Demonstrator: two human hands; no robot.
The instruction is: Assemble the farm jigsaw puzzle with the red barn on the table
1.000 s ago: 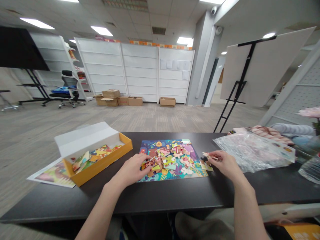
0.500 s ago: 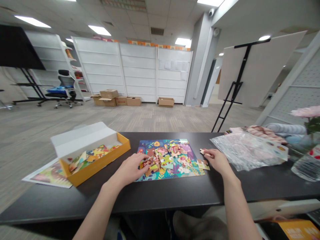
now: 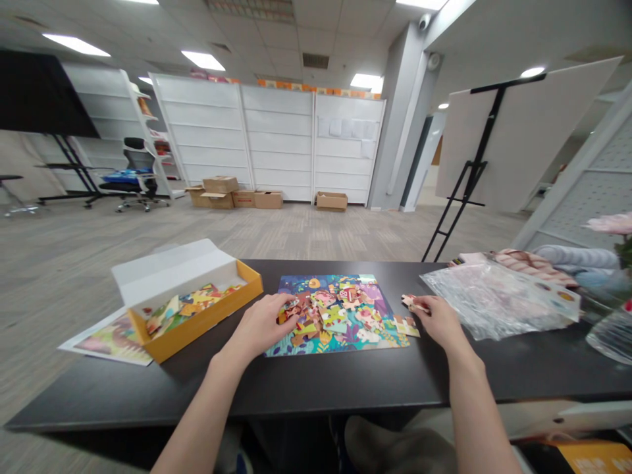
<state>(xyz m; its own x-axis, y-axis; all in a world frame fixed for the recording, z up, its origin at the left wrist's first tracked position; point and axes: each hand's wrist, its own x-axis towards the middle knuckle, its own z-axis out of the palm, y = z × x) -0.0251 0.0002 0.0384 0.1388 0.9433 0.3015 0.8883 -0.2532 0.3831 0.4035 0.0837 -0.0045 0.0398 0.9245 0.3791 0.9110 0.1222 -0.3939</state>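
A colorful picture board [image 3: 340, 343] lies on the black table, with loose jigsaw puzzle pieces [image 3: 334, 318] heaped over its middle. My left hand [image 3: 264, 324] rests at the left side of the heap, thumb and fingers apart around several pieces there; whether it grips any is hard to see. To the right of the board, my right hand [image 3: 437, 317] pinches a puzzle piece [image 3: 409, 301] between thumb and fingers, just above the table. Nearby, a few joined pieces [image 3: 405, 326] overlap the board's right edge.
On the left stands an open yellow box [image 3: 207, 320] with more pieces inside, partly over a printed sheet [image 3: 106, 342]. A clear plastic bag [image 3: 503, 299] lies on the right, near rolled cloths [image 3: 573, 257] and a pink flower [image 3: 609, 224]. The black table [image 3: 345, 385] has its front edge close to me.
The whole view has shifted slightly, moving the scene a little to the right. Both hands keep nearly the same places, and the right still holds its puzzle piece.
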